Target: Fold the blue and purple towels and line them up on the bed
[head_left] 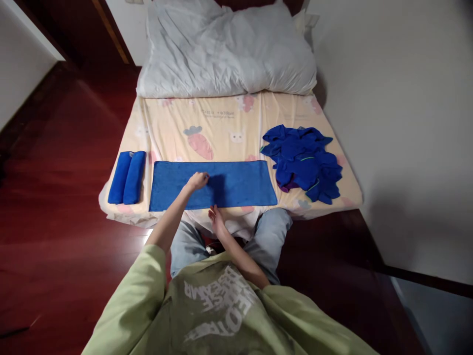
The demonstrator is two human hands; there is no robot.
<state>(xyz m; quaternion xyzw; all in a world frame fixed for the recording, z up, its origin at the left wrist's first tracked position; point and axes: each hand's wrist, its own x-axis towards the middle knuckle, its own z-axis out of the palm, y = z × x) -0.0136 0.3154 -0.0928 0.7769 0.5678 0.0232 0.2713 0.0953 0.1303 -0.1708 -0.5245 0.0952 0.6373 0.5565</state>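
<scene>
On the bed's near edge, a blue towel [229, 183] lies spread flat. Left hand [197, 181] rests on its middle, fingers curled, pinching nothing visible. Right hand [216, 218] sits open at the towel's front hem. Two rolled towels [126, 177] lie left; a blue heap [303, 162] right.

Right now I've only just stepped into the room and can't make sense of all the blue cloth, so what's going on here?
A person in a green shirt sits at the bed's edge. Their left hand rests on a blue towel spread flat across the sheet, while the right hand sits at its near edge. Two rolled blue towels lie side by side to the left, and a loose pile of blue cloths waits on the right.
</scene>
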